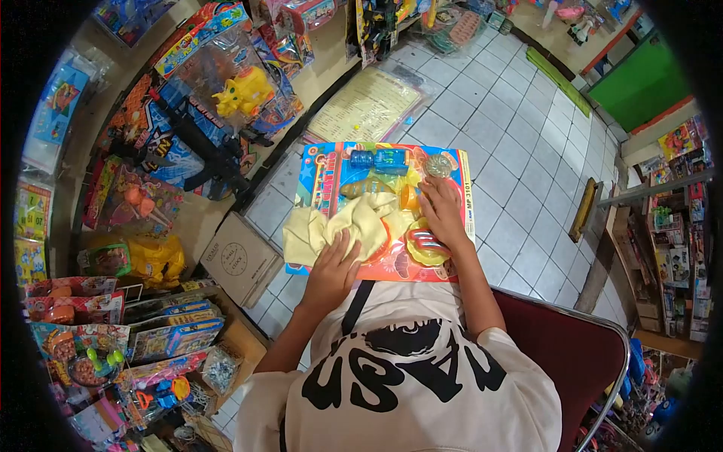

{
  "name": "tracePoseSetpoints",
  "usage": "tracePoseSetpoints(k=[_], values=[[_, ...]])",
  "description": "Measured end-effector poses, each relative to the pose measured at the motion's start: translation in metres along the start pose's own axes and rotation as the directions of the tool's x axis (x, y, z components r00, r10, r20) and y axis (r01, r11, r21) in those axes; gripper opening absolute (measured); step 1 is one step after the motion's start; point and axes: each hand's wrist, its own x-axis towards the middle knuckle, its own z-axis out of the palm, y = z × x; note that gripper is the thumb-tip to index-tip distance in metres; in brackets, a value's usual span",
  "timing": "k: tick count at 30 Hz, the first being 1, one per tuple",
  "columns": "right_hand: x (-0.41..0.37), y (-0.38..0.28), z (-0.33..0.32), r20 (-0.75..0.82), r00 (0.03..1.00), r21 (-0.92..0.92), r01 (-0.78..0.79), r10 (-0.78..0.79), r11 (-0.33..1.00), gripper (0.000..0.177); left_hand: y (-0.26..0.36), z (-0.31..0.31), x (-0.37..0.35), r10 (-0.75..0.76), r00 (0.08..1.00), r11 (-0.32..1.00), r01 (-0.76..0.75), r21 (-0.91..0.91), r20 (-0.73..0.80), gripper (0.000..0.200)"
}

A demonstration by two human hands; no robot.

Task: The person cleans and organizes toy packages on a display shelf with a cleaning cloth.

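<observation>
The toy blister pack (324, 169), a bright printed card carrying blue, orange and yellow plastic toys, lay flat across the person's lap. The pale yellow cloth (361, 218) lay crumpled on its lower left part, covering several toys.

A toy shop: a beige wooden shelf (324, 68) on the left is crowded with packaged toys, among them a bagged yellow plastic animal (242, 92) and a black toy rifle (203, 151). A rack of boxed goods (670, 226) stands to the right of the white tiled floor (512, 128).

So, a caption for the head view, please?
Left hand on a yellow cloth, right hand on the toy pack under it.
</observation>
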Motion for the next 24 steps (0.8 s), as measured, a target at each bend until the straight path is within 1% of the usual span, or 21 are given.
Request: tracePoseSetpoints(k=[1, 2, 5, 6, 9, 10, 12, 13, 15, 16, 17, 18, 19, 20, 21, 22, 23, 24], values=[[0.000, -0.001, 0.000, -0.004, 1.000, -0.001, -0.002, 0.002, 1.000, 0.034, 0.001, -0.003, -0.005, 0.018, 0.999, 1.000, -0.018, 0.011, 0.038, 0.038], [0.000, -0.002, 0.000, -0.006, 1.000, -0.001, -0.001, 0.001, 1.000, 0.034, 0.005, -0.005, -0.009, 0.081, 0.995, 0.997, -0.082, 0.014, 0.059, 0.033], [-0.001, -0.004, -0.001, -0.021, 1.000, -0.018, -0.001, 0.001, 1.000, 0.033, 0.016, -0.004, -0.015, 0.211, 0.964, 0.978, -0.208, -0.031, 0.162, 0.030], [0.000, -0.005, -0.002, -0.014, 1.000, -0.027, -0.010, 0.010, 1.000, 0.033, 0.017, -0.005, -0.012, 0.197, 0.961, 0.979, -0.184, -0.082, 0.192, 0.029], [-0.002, 0.000, 0.001, -0.018, 1.000, 0.004, -0.006, 0.006, 1.000, 0.035, 0.010, -0.012, 0.014, 0.113, 0.991, 0.937, -0.084, -0.340, 0.067, 0.029], [-0.002, 0.000, 0.000, -0.004, 1.000, 0.040, -0.030, 0.030, 0.999, 0.037, 0.018, -0.025, 0.028, 0.096, 0.995, 0.901, -0.099, -0.421, -0.029, 0.032], [0.001, 0.000, -0.002, 0.027, 0.997, 0.115, -0.076, 0.073, 0.990, 0.042, 0.029, -0.037, 0.056, 0.057, 0.990, 0.902, -0.107, -0.417, -0.131, 0.035], [0.001, 0.000, -0.003, 0.031, 0.997, 0.199, -0.078, 0.073, 0.977, 0.045, 0.034, -0.037, 0.064, 0.036, 0.983, 0.903, -0.110, -0.415, -0.180, 0.036], [0.003, 0.003, -0.005, 0.035, 0.997, 0.362, -0.077, 0.069, 0.929, 0.052, 0.043, -0.013, 0.080, -0.033, 0.980, 0.931, -0.042, -0.362, -0.198, 0.038], [0.005, 0.005, -0.006, 0.059, 0.996, 0.358, -0.089, 0.073, 0.930, 0.053, 0.042, 0.002, 0.086, -0.067, 0.976, 0.941, -0.007, -0.338, -0.207, 0.040], [0.007, 0.008, -0.007, 0.082, 0.993, 0.353, -0.103, 0.079, 0.930, 0.054, 0.037, 0.020, 0.084, 0.043, 0.986, 0.993, -0.060, -0.101, -0.164, 0.040], [0.008, 0.011, -0.008, 0.105, 0.991, 0.346, -0.117, 0.085, 0.931, 0.055, 0.032, 0.042, 0.077, 0.141, 0.985, 0.982, -0.127, 0.138, -0.097, 0.040], [0.008, 0.012, -0.008, 0.102, 0.991, 0.358, -0.120, 0.089, 0.926, 0.055, 0.034, 0.052, 0.071, 0.220, 0.975, 0.910, -0.202, 0.363, -0.010, 0.041], [0.007, 0.012, -0.006, 0.100, 0.991, 0.369, -0.123, 0.092, 0.921, 0.055, 0.032, 0.058, 0.065, 0.243, 0.967, 0.926, -0.206, 0.317, -0.082, 0.042], [0.007, 0.011, -0.005, 0.099, 0.990, 0.381, -0.127, 0.096, 0.916, 0.056, 0.030, 0.053, 0.064, 0.252, 0.968, 0.936, -0.240, 0.257, -0.013, 0.040], [0.004, -0.001, -0.010, 0.101, 0.989, 0.276, -0.137, 0.113, 0.951, 0.056, 0.028, 0.041, 0.062, 0.262, 0.963, 0.943, -0.268, 0.196, 0.057, 0.038], [0.002, 0.000, -0.010, 0.094, 0.989, 0.276, -0.136, 0.114, 0.951, 0.059, 0.027, 0.030, 0.056, 0.269, 0.955, 0.950, -0.285, 0.129, 0.126, 0.036], [0.002, 0.001, -0.009, 0.090, 0.990, 0.278, -0.131, 0.110, 0.952, 0.061, 0.026, 0.019, 0.050, 0.314, 0.941, 0.947, -0.320, 0.026, 0.122, 0.029]])
